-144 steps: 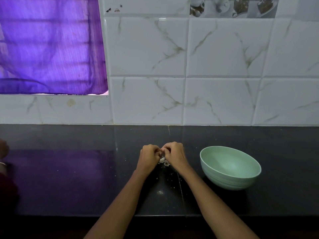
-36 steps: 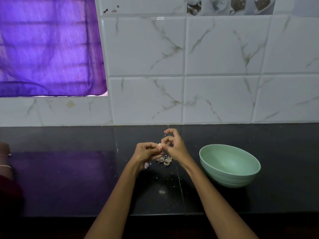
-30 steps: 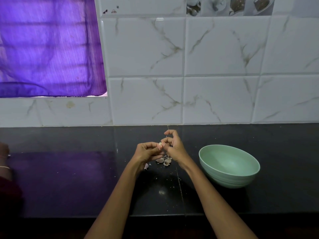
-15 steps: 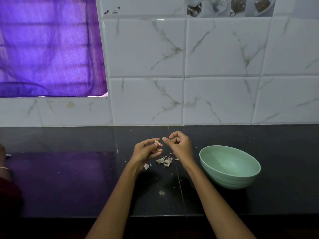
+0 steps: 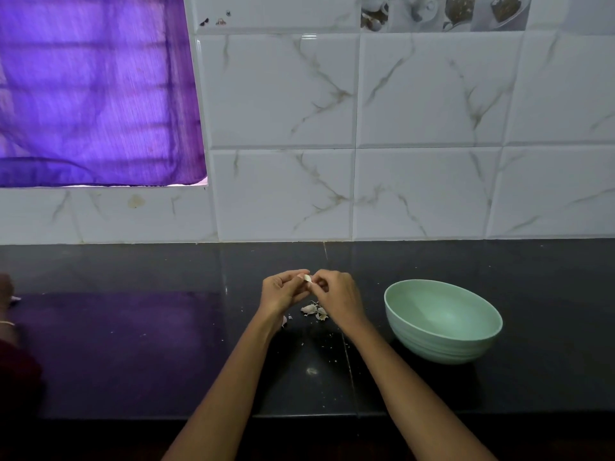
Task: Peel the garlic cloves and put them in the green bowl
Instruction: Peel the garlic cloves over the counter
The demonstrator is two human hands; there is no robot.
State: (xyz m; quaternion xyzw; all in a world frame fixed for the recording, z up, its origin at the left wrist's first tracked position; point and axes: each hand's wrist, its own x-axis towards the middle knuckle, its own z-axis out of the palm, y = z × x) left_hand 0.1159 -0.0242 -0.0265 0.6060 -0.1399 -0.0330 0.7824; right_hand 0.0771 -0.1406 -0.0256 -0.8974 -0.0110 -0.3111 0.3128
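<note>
A small pale garlic clove (image 5: 307, 278) is held above the black counter between both hands. My left hand (image 5: 283, 291) pinches it from the left with thumb and fingertips. My right hand (image 5: 336, 296) has its fingers curled and pinches the clove's right side. Below the hands lies a little heap of garlic skins and pieces (image 5: 314, 311) on the counter. One more pale bit (image 5: 284, 321) lies by my left wrist. The green bowl (image 5: 442, 322) stands to the right of my right hand; nothing shows inside it.
The black counter (image 5: 133, 344) runs to a white marble-tiled wall (image 5: 366, 144) at the back. A purple curtain (image 5: 93, 88) hangs at upper left. Another person's hand and dark red sleeve (image 5: 10, 344) show at the left edge. Small crumbs of skin dot the counter near the front.
The hands, apart half a second ago, have come back together on the clove. Over the last seconds they rose from the counter, leaving skins below.
</note>
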